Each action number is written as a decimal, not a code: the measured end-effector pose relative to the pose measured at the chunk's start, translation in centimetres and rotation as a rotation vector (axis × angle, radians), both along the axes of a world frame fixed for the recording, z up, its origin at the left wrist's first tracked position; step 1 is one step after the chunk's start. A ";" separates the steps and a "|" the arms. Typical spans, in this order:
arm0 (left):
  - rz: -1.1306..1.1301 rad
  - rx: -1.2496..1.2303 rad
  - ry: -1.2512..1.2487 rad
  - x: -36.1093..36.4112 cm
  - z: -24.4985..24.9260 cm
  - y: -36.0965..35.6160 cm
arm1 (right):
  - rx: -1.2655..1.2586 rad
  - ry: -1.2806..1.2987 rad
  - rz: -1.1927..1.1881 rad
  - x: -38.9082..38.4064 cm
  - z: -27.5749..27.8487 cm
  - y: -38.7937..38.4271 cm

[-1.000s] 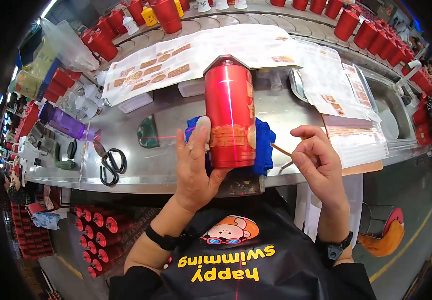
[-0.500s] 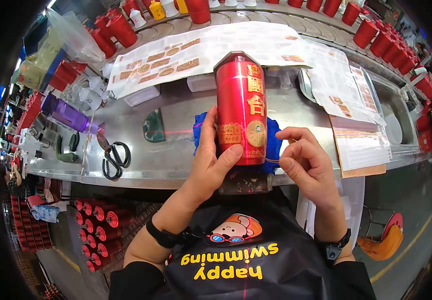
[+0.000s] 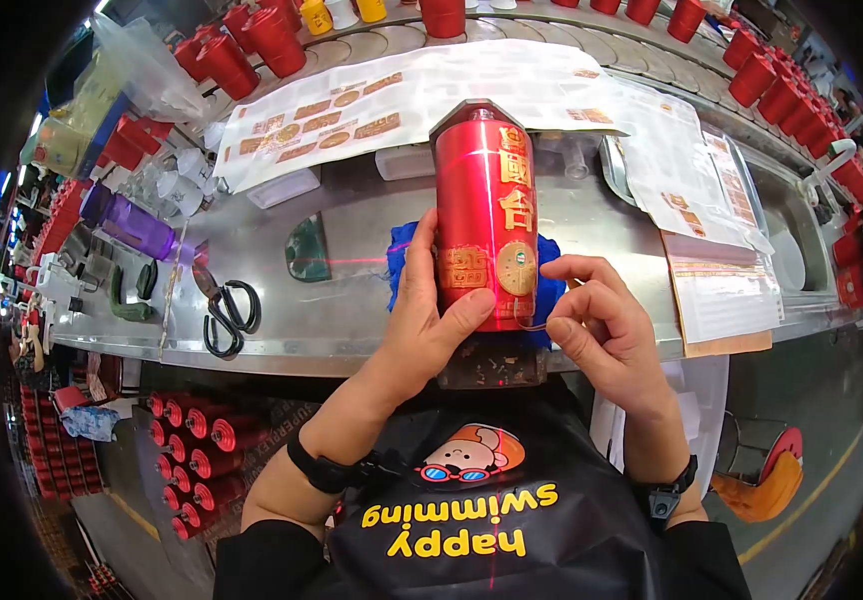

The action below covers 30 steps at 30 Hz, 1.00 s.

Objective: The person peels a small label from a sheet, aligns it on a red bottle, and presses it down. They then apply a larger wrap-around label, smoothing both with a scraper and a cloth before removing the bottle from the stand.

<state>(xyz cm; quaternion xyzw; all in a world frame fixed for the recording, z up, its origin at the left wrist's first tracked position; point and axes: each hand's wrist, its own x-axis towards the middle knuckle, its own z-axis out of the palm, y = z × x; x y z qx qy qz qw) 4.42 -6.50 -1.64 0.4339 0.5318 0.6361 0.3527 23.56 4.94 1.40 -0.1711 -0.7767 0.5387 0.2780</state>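
Note:
A glossy red bottle point(image 3: 467, 210) with gold characters and a round gold emblem leans over a blue cloth point(image 3: 404, 250) at the counter's front edge. My left hand point(image 3: 407, 335) is wrapped round its lower left side, thumb across the front. Close to the bottle's lower right, my right hand point(image 3: 607, 330) has its fingers curled in a pinch. A thin curved strip point(image 3: 532, 326) runs from the bottle's lower edge to those fingertips; what it is made of is too small to tell. The bottle hides part of the cloth.
Black-handled scissors point(image 3: 227, 310), a green scraper point(image 3: 307, 250) and a purple bottle point(image 3: 132, 225) lie to the left. Printed sheets point(image 3: 352, 110) cover the back of the counter. Behind runs a conveyor point(image 3: 362, 45) carrying red bottles; a sink point(image 3: 797, 215) is at right.
My right hand has come slightly left, nearer the bottle, and the strip's free span looks shorter. My left hand keeps its hold. Items on the conveyor have shifted right.

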 end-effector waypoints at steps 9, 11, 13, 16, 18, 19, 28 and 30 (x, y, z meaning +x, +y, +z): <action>0.205 0.196 1.180 -0.1 2.1 -2.9 | -0.020 -0.012 0.006 -0.1 -0.5 0.2; 0.201 0.261 1.301 0.0 0.7 -2.9 | -0.032 -0.005 0.005 -0.1 -0.5 0.1; 0.237 0.268 1.372 -0.3 -0.2 -3.2 | -0.046 0.010 -0.001 -0.2 -0.4 0.3; 0.271 0.231 1.320 -1.0 -1.3 -4.3 | -0.073 0.036 -0.039 0.7 -0.7 1.0; 0.273 0.232 1.331 -1.1 -1.4 -4.6 | -0.074 0.067 -0.075 1.1 -1.2 1.6; 0.264 0.230 1.354 -1.3 -1.2 -4.7 | -0.065 0.113 -0.086 1.0 -1.2 1.7; 0.029 0.339 1.677 -1.4 2.0 -1.8 | -0.117 0.195 -0.166 1.7 -0.7 1.9; -0.029 0.366 1.755 -0.7 2.4 -0.4 | -0.137 0.194 -0.174 1.9 -0.5 1.9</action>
